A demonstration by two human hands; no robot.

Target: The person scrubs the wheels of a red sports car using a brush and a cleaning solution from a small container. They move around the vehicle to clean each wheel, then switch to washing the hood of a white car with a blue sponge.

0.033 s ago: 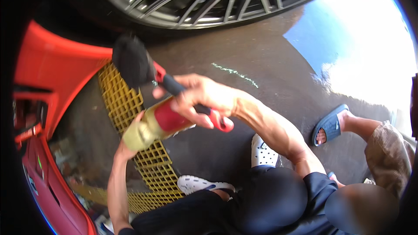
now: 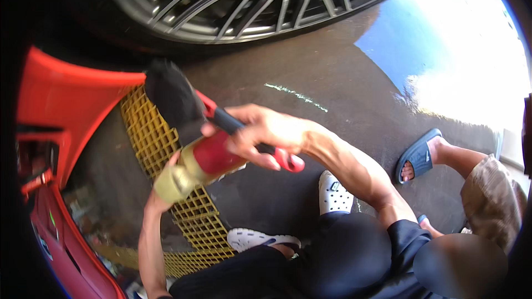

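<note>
My right hand (image 2: 266, 133) is wrapped round the red and black handle of a brush (image 2: 173, 97). The brush's wide black head points up and left, below the tyre of a car wheel (image 2: 285, 3). Under that handle lies a tilted bottle (image 2: 213, 156), pale yellow with a broad red band. My left hand (image 2: 159, 198) grips its yellow end, with most of the fingers hidden behind it. The brush handle crosses in front of the bottle's red part; I cannot tell whether they touch.
Red car bodywork (image 2: 72, 88) curves along the left. Yellow grating (image 2: 147, 133) runs over the dark, shiny floor (image 2: 288, 55). My white clogs (image 2: 335, 194) are below. At right are another person's foot in a blue slide sandal (image 2: 421, 158) and brown trouser leg (image 2: 496, 194).
The whole view has shifted slightly, with the wheel a little lower and further left. Both hands keep their holds on the brush and the bottle, which lie at nearly the same angles.
</note>
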